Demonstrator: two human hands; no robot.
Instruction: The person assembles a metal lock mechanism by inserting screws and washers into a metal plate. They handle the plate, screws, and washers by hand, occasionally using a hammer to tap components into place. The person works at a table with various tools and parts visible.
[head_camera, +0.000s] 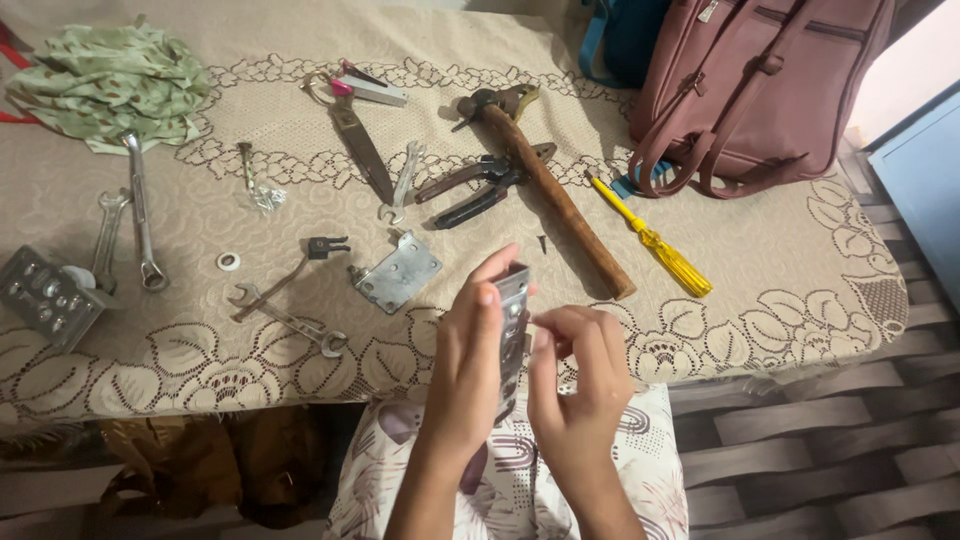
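Both hands (470, 350) (580, 370) grip flat perforated metal bracket (512, 320) (shiny, rect.).

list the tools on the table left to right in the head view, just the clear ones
grey metal block → long spanner → white washer → square metal plate → pliers → hammer → yellow screwdriver

Four wrenches (290, 322) spread across the left and middle of the table: two far left, one near, one mid-table. One hammer (555, 195), one yellow screwdriver (655, 243), one pliers (480, 190), one scissors (355, 135). Two metal plates (398, 272), one washer (228, 262), one pink bag (760, 80) far right.
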